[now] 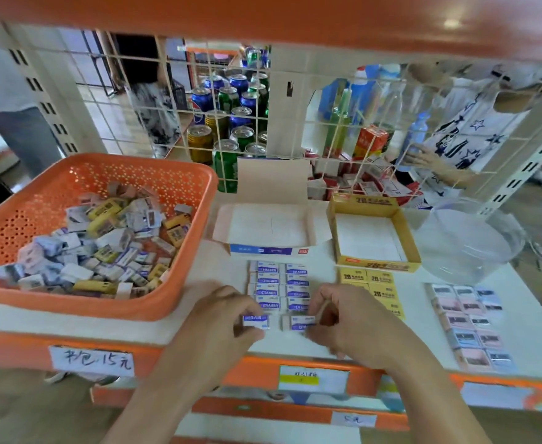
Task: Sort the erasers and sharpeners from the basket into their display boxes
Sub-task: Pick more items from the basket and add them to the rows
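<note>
Shelf (292,346): white surface with an orange front edge. It carries all items listed below.
Basket (55,299): orange, perforated, at the left end of the shelf.
Basket contents (103,248): a loose mixed heap of small wrapped pieces, white-and-blue and yellow.
Price label (92,360): handwritten, on the shelf edge below the basket.
Left grip (221,318): the person's left hand, fingers curled, pinching the left eraser (256,321). The piece is blue-and-white and sits at the near end of the left column. Contact with the shelf cannot be told.
Eraser rows (279,288): blue-and-white pieces marked ERASER, flat on the shelf in two columns, packed edge to edge, between the hands and the white box.
White box (268,250): open, lid flap upright at the back, white floor showing, just behind the rows.
Right grip (356,322): the person's right hand, thumb and fingers pinching the right eraser (298,322) at the near end of the right column.
Yellow box (376,266): open tray marked 2B, just beside the white box.
Yellow erasers (375,286): flat in columns just before the yellow box, partly hidden by the right hand.
Clear tub (468,241): at the back right.
Small packs (469,328): pink and blue, in a grid at the far right. Their print is too blurred to read.
</note>
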The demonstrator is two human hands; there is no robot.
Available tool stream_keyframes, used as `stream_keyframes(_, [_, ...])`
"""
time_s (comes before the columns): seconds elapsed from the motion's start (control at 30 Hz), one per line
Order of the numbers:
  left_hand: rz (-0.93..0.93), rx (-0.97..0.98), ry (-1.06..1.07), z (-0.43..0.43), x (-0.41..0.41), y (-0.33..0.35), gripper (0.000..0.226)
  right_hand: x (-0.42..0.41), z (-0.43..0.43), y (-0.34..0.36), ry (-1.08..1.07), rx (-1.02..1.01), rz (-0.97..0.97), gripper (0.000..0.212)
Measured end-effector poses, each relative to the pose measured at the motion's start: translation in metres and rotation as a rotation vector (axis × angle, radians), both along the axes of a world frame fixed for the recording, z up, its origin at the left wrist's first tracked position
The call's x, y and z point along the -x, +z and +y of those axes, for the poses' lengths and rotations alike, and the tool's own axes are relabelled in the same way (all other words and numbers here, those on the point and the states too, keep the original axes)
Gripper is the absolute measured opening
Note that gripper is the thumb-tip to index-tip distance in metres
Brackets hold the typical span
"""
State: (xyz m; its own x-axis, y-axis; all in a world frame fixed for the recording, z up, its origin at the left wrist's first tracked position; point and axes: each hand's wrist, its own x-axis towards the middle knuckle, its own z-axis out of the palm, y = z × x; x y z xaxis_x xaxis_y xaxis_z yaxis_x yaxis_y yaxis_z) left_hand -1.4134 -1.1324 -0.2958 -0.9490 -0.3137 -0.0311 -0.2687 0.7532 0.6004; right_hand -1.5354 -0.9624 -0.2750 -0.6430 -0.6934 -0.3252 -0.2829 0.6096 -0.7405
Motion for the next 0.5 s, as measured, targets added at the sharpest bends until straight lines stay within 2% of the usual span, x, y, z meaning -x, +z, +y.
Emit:
stream_keyframes(0.27, [-0.032, -0.007, -0.016, -0.0019, -0.0044, 0.0054, 0.019, -0.0025, -0.0014, -0.0070, -0.002, -0.019, 0.105, 0.016])
stream_keyframes(0.5, [-0.018, -0.049, -0.079, -0.0016, -0.0056, 0.0012, 0.032, -0.0062, -0.0051, -0.0068, -0.001, -0.034, 0.169, 0.017])
